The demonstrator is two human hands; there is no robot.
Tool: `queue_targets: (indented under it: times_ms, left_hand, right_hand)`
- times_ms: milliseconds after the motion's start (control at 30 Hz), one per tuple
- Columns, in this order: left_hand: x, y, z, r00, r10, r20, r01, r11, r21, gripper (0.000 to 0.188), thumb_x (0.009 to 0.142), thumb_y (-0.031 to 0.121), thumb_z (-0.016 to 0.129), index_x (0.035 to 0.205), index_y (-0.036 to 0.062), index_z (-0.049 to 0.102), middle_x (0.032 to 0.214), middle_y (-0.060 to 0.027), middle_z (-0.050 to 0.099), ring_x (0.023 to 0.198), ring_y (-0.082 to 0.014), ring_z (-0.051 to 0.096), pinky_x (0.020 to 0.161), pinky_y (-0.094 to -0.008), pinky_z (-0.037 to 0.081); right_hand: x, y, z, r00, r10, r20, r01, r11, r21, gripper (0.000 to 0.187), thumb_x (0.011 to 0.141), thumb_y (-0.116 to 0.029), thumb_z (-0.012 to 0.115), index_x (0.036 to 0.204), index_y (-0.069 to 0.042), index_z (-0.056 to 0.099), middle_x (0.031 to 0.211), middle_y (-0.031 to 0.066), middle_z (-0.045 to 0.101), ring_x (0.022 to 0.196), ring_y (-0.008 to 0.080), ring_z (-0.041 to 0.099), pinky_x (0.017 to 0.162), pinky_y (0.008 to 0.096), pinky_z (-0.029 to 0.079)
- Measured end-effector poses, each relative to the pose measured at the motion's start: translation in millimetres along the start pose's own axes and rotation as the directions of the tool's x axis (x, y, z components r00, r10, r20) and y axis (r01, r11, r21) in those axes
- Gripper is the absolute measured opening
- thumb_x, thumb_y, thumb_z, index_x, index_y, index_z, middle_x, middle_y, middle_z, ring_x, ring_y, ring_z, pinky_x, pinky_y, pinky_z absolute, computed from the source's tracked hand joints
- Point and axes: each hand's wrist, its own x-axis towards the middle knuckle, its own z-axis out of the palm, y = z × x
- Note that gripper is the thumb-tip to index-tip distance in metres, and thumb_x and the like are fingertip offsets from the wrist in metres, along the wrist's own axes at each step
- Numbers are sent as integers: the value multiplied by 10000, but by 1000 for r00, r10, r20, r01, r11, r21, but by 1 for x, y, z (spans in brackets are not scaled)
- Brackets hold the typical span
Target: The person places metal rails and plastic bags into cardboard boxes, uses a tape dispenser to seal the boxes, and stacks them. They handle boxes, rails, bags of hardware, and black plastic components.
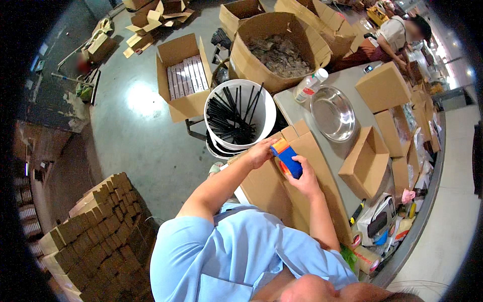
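Observation:
A blue and orange tape dispenser is in my right hand, whose fingers and thumb wrap round its lower part. A red and yellow round edge shows at its left side. My left hand is at the orange end, fingers closed together and touching it or very near; whether they pinch anything is too small to make out. Both hands are above a flat sheet of brown cardboard on the table. Just beyond my left hand stands a white bucket with many thin black rods.
A steel bowl, a white bottle and an open carton stand on the grey table. Beyond are a box of white packs and a large carton. Stacked cardboard is at lower left. Another person bends at far right.

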Motion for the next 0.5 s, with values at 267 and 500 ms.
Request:
queue_targets:
  times_ms: [267,500]
  left_hand:
    - [26,-22,-9,930,357,-90,-201,697,688,337,888,277,519,774,-20,630,665,-99,606,636,-156,565,586,-326,443]
    - [25,-13,-11,936,352,-26,-43,188,981,323,825,327,587,757,12,598,684,-162,630,648,-332,607,615,-445,454]
  right_hand:
    - [-46,-5,-45,990,138,40,-130,981,-144,526,674,-103,671,1178,-78,523,1039,203,604,930,329,606,816,385,475]
    - [-38,-2,-40,967,204,156,-158,952,-264,559,639,-125,619,1189,-88,526,944,208,603,868,367,584,793,421,470]
